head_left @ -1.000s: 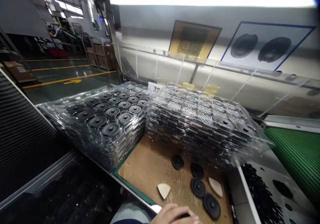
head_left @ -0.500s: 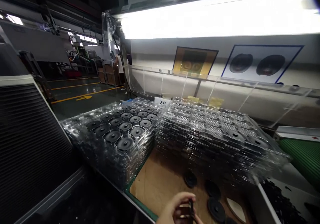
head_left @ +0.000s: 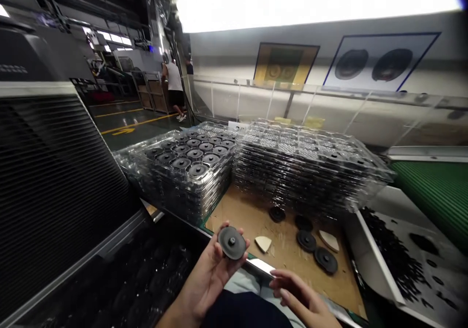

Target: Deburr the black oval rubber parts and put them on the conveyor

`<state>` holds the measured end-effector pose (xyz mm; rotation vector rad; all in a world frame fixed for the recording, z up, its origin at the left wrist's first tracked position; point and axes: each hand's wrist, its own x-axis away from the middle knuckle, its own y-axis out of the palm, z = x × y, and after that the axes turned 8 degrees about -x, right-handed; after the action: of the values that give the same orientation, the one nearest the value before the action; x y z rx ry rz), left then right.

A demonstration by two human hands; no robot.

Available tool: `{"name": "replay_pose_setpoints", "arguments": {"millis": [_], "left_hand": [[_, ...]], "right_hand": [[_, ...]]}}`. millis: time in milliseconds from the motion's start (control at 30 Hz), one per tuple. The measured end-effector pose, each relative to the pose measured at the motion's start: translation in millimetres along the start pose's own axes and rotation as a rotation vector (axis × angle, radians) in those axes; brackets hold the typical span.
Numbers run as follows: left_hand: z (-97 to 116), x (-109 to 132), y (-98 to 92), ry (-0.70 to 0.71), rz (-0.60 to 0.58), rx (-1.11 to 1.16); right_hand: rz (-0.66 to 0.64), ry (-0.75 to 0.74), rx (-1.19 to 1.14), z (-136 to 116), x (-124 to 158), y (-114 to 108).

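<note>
My left hand (head_left: 210, 272) is closed around the rim of a round black disc (head_left: 231, 243). The disc's flat face with its small central stud is turned up toward me. To the right, my right hand (head_left: 302, 294) hovers over the bench's front edge, its fingers loosely bent and parted from the thumb, holding nothing. Beyond the hands, a brown cardboard sheet (head_left: 252, 211) carries several similar loose discs (head_left: 306, 241). Two pale, curved-edged wedge pieces lie there too: one pale wedge (head_left: 263, 243) near my left hand, another pale wedge (head_left: 329, 241) beside the discs.
Stacked clear trays (head_left: 204, 182) at back left hold black discs in their pockets. A second clear tray stack (head_left: 303, 157) stands at the back. At right, a white-walled bin (head_left: 380, 255) holds small black scraps beside a green conveyor (head_left: 431, 186). A person (head_left: 174, 82) stands far off.
The view has tipped downward. Both hands now show more fully, and the disc, earlier seen edge-on, faces up in my left hand. My right hand is apart from it.
</note>
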<state>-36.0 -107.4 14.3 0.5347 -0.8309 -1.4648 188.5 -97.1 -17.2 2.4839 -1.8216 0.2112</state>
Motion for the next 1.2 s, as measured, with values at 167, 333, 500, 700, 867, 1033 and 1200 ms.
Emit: {"name": "replay_pose_setpoints", "arguments": {"millis": [167, 333, 500, 700, 867, 1033, 1200], "left_hand": [[1, -28, 11.8, -0.107, 0.015, 0.020], [-4, -63, 9.4, -0.203, 0.086, 0.002], [-11, -88, 0.9, -0.292, 0.171, -0.009], [-14, -105, -3.2, -0.363, 0.228, -0.010], [-16, -115, -8.1, -0.382, 0.213, -0.032], [-19, -123, -5.6, -0.416, 0.216, -0.030], [-23, -125, 9.0, -0.461, 0.211, -0.093]], "right_hand": [[0.028, -0.092, 0.249, 6, -49, -16], [0.214, -0.075, 0.413, 44, -93, 4], [0.282, -0.049, 0.511, 67, -105, 23], [0.290, -0.064, 0.498, 61, -117, 8], [0.240, -0.061, 0.451, 54, -100, 13], [0.276, -0.044, 0.395, 20, -101, 5], [0.319, -0.332, 0.352, -51, -118, 13]]}}
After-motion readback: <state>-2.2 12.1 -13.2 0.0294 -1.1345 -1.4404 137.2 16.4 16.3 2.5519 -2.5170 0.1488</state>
